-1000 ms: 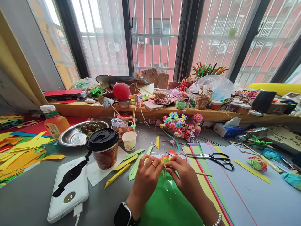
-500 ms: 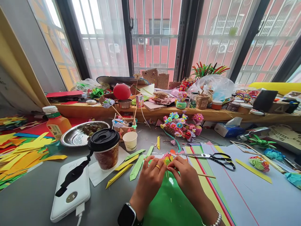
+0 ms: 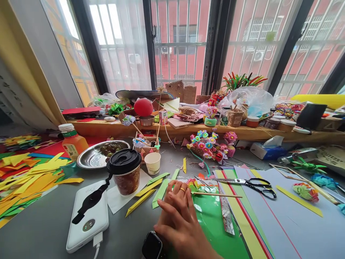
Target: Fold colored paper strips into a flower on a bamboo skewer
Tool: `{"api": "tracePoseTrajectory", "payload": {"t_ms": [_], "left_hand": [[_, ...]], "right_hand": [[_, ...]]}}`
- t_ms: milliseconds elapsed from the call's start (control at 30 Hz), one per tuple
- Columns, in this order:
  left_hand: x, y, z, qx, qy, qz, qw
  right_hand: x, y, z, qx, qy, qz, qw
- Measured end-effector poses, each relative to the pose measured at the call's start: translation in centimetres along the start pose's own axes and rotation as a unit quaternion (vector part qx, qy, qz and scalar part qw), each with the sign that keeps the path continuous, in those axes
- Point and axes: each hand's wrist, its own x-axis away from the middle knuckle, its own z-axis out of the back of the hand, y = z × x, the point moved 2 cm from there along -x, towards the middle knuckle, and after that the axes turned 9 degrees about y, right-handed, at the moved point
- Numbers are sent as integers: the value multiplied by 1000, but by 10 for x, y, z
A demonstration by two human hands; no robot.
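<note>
My left hand [image 3: 175,187], with a gold ring on one finger and a black watch [image 3: 152,245] at the wrist, lies under my right hand. Its fingers are largely covered, so its grip is unclear. My right hand [image 3: 179,219] rests across the back of the left with its fingers apart and holds no object. Close beyond the left fingertips is a yellow-green and pink folded-paper flower [image 3: 193,186]; whether they touch is unclear. Its thin wooden stick [image 3: 218,194] points right over a shiny green sheet [image 3: 208,216]. Small scissors [image 3: 207,187] lie just behind the stick.
Right of the sheet are a ruler [image 3: 226,216], large black-handled scissors [image 3: 250,183] and stacked coloured paper [image 3: 280,216]. On the left stand a lidded coffee cup [image 3: 125,176], a paper cup [image 3: 152,163] and a white power bank [image 3: 87,212]. Folded strips [image 3: 144,201] lie between.
Both hands have left the paper flower's middle. My right hand has moved left onto my left hand. The flower now lies with its stick in full view, and the view has shifted slightly.
</note>
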Motion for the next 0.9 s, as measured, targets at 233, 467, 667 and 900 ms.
{"api": "tracePoseTrajectory", "payload": {"t_ms": [233,467,667,900], "left_hand": [[4,-4,-12,-79,-23,-44,996],[9,-6,-17,-76,-9,-52,996],[9,-8,-18,-69,-18,-53,996],[2,0,-9,-47,-34,-27,998]], "right_hand": [[4,1,-6,1,-31,13,999],[2,2,-4,-18,-55,50,997],[2,1,-6,-25,-31,64,997],[-18,27,38,-60,-12,-104,993]]}}
